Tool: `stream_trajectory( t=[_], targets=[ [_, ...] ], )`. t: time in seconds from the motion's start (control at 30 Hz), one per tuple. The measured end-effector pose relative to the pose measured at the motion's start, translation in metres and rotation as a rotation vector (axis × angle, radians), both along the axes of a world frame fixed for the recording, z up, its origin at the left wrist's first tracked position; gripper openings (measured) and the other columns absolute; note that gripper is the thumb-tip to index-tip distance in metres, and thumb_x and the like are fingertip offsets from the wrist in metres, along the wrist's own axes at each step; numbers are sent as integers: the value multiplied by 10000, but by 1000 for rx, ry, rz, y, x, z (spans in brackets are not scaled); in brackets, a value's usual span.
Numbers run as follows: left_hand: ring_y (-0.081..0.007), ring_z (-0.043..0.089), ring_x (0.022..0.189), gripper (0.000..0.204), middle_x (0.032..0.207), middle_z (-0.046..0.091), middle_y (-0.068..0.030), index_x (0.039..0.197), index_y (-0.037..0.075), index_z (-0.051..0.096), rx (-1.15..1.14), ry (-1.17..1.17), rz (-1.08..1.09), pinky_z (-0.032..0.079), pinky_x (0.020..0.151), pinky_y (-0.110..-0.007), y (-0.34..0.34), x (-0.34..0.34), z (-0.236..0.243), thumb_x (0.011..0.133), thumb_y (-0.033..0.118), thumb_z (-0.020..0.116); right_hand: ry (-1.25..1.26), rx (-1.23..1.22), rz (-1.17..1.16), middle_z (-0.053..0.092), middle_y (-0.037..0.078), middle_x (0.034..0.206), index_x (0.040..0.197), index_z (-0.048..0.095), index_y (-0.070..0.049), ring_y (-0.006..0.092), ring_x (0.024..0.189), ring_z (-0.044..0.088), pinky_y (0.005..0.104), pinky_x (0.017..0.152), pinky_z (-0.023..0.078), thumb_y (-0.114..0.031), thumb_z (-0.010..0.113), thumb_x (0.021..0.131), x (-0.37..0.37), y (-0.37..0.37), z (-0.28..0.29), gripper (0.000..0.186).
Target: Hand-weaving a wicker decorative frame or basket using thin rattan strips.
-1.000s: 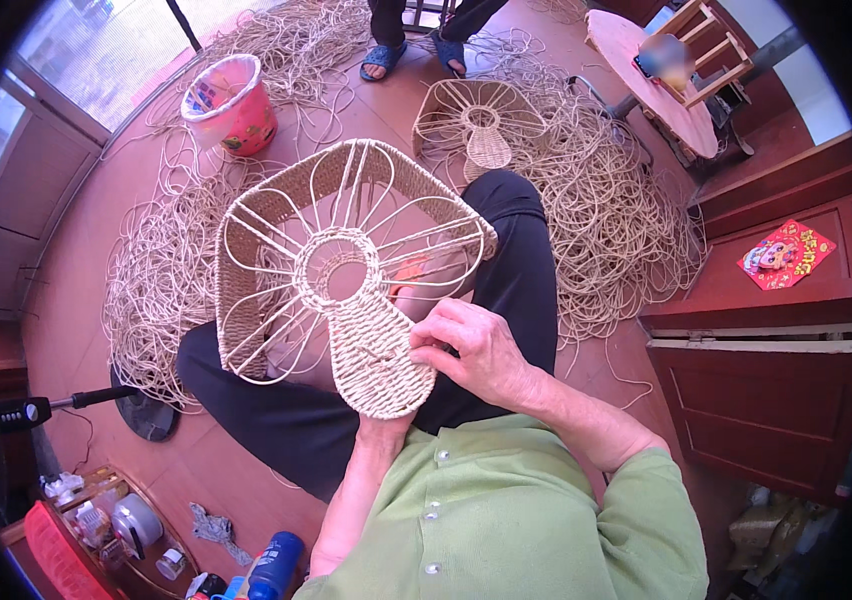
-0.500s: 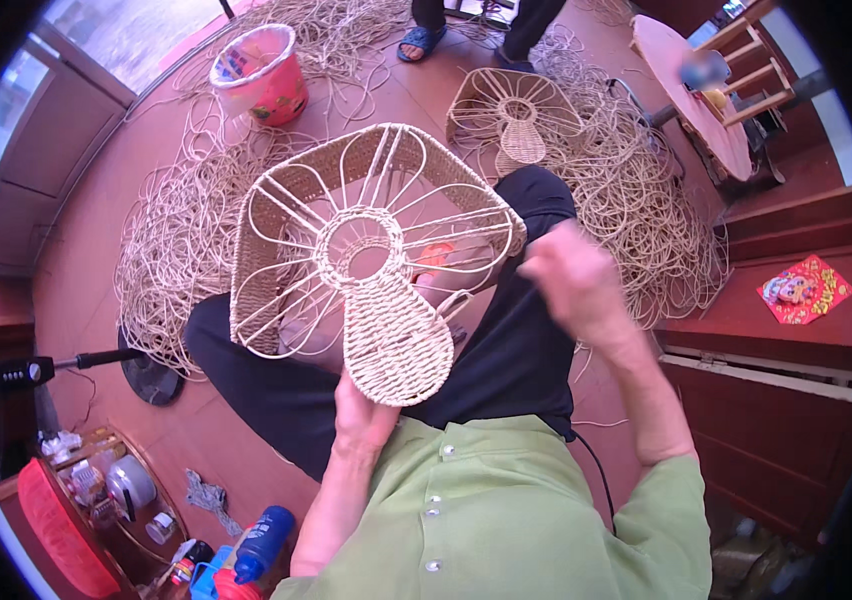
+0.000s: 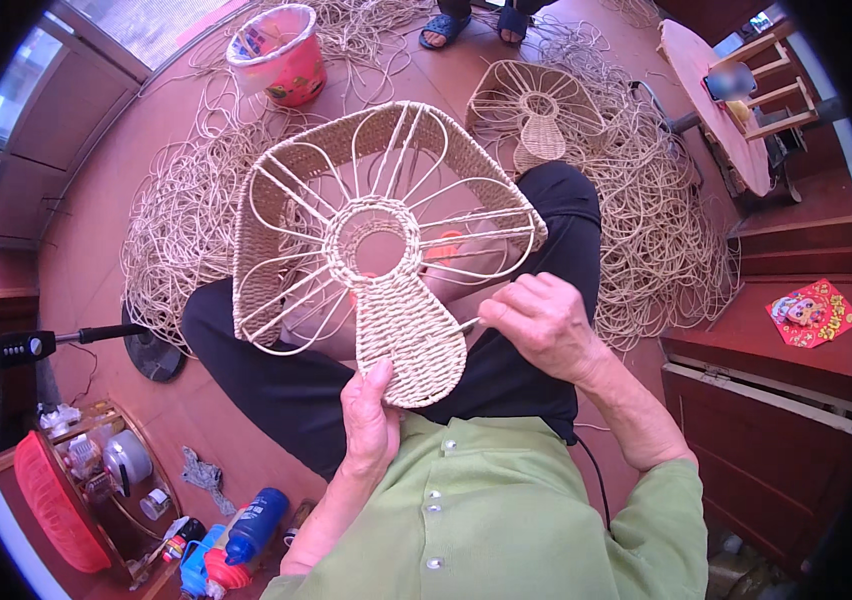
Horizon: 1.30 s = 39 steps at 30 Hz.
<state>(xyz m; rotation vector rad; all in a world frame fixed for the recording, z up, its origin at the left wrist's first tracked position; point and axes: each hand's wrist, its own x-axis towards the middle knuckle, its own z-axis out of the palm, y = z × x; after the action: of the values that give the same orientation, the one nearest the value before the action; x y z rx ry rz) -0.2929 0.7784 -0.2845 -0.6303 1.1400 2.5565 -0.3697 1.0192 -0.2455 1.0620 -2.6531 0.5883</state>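
Over my lap rests a woven cord basket (image 3: 491,160) with an open frame of wire loops, a central ring and a tightly woven paddle-shaped panel (image 3: 408,335). My left hand (image 3: 368,415) grips the lower left edge of that panel, thumb on top and the other fingers mostly hidden beneath. Beside the panel's right edge, my right hand (image 3: 544,325) is closed in a pinch on a short strand of cord (image 3: 468,324) that meets the weave. Farther off, a second similar basket (image 3: 543,140) lies on the floor.
Heaps of loose cord (image 3: 651,235) spread on both sides. Beyond the left heap stands a pink bucket (image 3: 298,82). A person's feet in blue slippers (image 3: 439,30) are at the far side. At lower left are a black round base (image 3: 154,357) and a blue bottle (image 3: 258,525).
My right hand, blurred and away from the panel before, has come down and left to its edge and pinched the cord. My left thumb now shows on top. The other person's feet have shifted.
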Motion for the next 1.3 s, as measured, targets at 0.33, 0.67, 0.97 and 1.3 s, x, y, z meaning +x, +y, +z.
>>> stream_trajectory(
  t=[0.33,0.67,0.97,1.3],
  targets=[
    [-133,630,1023,352,1149,667,-95,1247,-46,553,-164,68,47,481,929,-280,2,3,8,918,51,633,-124,-309,-63,633,125,1096,1109,658,-35,229,796,680,322,645,559,-4,697,789,20,-5,24,324],
    [-262,545,1233,595,1348,556,-135,1374,-12,451,260,-69,115,394,1087,-411,-5,7,-18,1030,465,363,84,108,-37,576,72,878,982,622,-32,218,744,592,339,635,495,-68,644,741,2,44,19,245],
    [-381,680,895,586,1078,651,-289,1307,2,496,450,-47,-253,586,790,-471,22,-25,-19,984,483,411,-11,-186,-101,590,90,991,1080,618,-15,206,730,616,326,638,512,-96,671,796,35,-11,20,300],
    [-350,645,819,589,934,645,-238,1242,-15,533,479,-60,-193,557,754,-438,37,-23,2,973,497,425,-124,-147,-5,417,23,706,847,569,-73,167,664,486,311,601,398,-146,625,735,37,1,-2,145]
  ],
)
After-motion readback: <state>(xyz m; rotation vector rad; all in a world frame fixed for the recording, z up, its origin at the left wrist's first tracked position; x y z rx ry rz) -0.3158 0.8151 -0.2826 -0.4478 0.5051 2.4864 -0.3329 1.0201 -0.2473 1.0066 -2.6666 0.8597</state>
